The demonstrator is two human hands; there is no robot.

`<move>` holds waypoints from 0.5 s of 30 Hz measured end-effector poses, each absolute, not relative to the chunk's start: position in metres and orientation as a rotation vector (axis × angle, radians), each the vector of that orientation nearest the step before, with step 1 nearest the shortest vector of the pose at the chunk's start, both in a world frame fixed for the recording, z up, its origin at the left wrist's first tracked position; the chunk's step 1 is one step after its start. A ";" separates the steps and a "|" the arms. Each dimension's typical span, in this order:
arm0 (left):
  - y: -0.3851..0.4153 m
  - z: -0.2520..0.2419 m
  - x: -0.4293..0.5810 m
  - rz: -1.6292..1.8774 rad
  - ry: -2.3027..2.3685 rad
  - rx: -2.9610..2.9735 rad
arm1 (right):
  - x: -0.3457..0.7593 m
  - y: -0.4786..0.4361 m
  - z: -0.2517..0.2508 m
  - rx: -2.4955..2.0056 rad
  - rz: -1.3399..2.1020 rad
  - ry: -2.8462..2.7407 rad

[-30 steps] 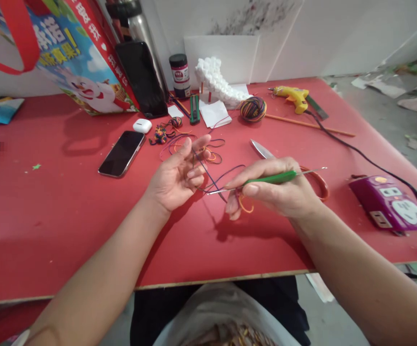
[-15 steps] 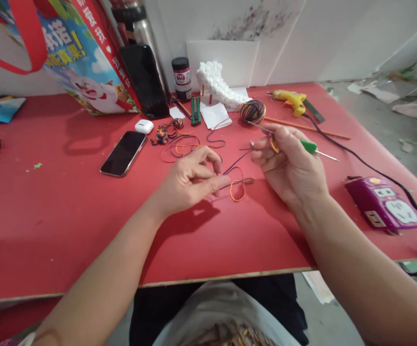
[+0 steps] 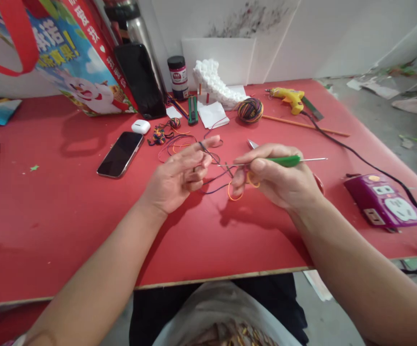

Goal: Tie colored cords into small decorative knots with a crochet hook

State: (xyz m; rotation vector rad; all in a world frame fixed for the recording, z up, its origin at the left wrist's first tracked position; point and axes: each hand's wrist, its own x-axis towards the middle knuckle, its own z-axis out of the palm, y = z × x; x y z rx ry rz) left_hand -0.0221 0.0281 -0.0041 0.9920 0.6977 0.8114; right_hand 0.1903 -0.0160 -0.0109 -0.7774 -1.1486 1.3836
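My right hand (image 3: pixel 275 175) is closed on a crochet hook with a green handle (image 3: pixel 284 161), its thin tip pointing left toward my other hand. Orange and dark yarn hangs from the right fingers in a small loop (image 3: pixel 235 196). Dark yarn (image 3: pixel 215 191) runs across to my left hand (image 3: pixel 179 178), passing over the raised index finger while the other fingers curl in around it. Behind the hands lies a multicoloured yarn ball (image 3: pixel 250 110). Loose strands (image 3: pixel 179 144) and a small knotted yarn piece (image 3: pixel 158 136) rest on the red table behind my left hand.
A phone (image 3: pixel 120 154) and white earbud case (image 3: pixel 141 127) lie at left. Farther back stand a bag (image 3: pixel 82 72), a jar (image 3: pixel 178 78) and a white textured object (image 3: pixel 217 86). A yellow glue gun (image 3: pixel 289 98), scissors (image 3: pixel 252 144) and purple power socket (image 3: pixel 386 202) are at right.
My left hand has turned, raising its index finger with yarn over it. My right hand has moved left and lower, and the hook now lies nearly level, its tip near the left hand.
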 end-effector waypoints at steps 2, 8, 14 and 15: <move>0.029 -0.001 -0.026 0.821 0.639 0.930 | 0.189 -0.015 -0.012 -0.792 1.418 -1.160; 0.028 -0.004 -0.030 0.778 0.660 1.161 | 0.186 -0.009 -0.014 -0.804 1.314 -1.080; 0.022 -0.013 -0.016 0.889 0.812 1.605 | 0.185 -0.010 -0.015 -0.820 1.132 -1.070; 0.021 -0.015 -0.014 0.934 0.826 1.575 | 0.184 -0.011 -0.016 -0.816 1.114 -1.090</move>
